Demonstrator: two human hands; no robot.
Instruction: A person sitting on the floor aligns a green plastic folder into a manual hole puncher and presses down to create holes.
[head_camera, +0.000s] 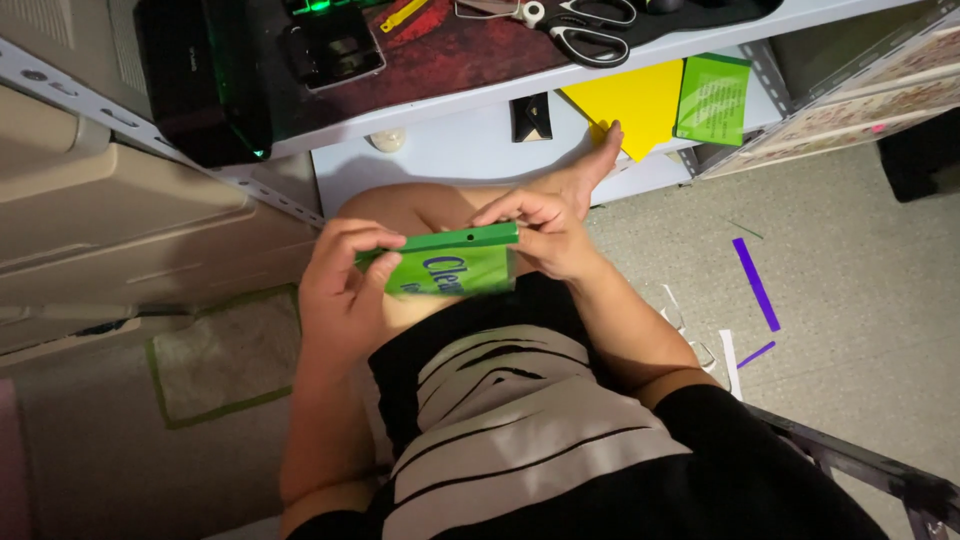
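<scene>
Both my hands hold a small green packet (452, 262) with a folded top strip, above my lap. My left hand (340, 280) grips its left end, thumb and fingers pinched on the strip. My right hand (540, 232) grips the right end from above, fingers curled over the top edge. My bare knee and foot lie under the packet, the foot reaching toward the low shelf.
A low white shelf (470, 150) holds a yellow paper sheet (630, 105), a green packet (713, 98) and a small black and tan piece (531, 117). The upper shelf carries scissors (590, 30) and a black device (205, 80). Purple strips (755, 283) lie on the floor at right.
</scene>
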